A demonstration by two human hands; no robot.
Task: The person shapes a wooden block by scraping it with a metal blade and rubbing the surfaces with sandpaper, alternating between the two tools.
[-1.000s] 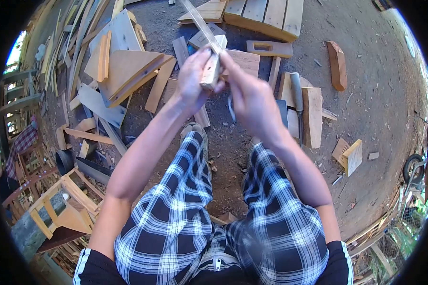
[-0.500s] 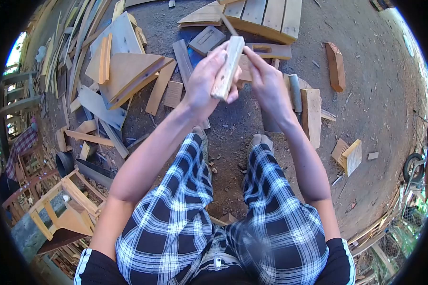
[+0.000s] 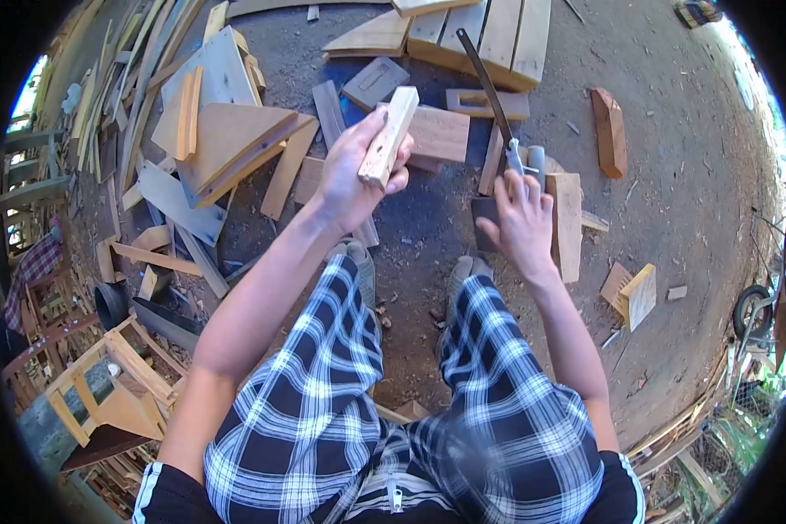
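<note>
My left hand (image 3: 355, 170) is closed around a short, pale squared wood block (image 3: 389, 135), tilted with its far end up. To the right, my right hand (image 3: 524, 223) is palm down, fingers reaching forward and thumb spread apart. Its fingertips are at the light handle of a tool with a long, thin, dark blade (image 3: 485, 83), slightly curved at the tip. The handle's near end is hidden under the fingers. Beside it are a grey cylindrical piece (image 3: 537, 163) and an upright-grained wood block (image 3: 566, 227). A flat wooden board (image 3: 438, 133) lies beyond my left hand.
A slatted wooden piece (image 3: 480, 39) is at the top. Stacked angled boards (image 3: 236, 144) and long strips (image 3: 144, 79) lie at left. On the right are a brown block (image 3: 609, 131) and a pale offcut (image 3: 639, 297). A wooden frame (image 3: 113, 375) stands lower left.
My hands have moved apart. The right hand went right and down with the bladed tool, away from the wood block. My left hand, still holding the block, shifted slightly left and down.
</note>
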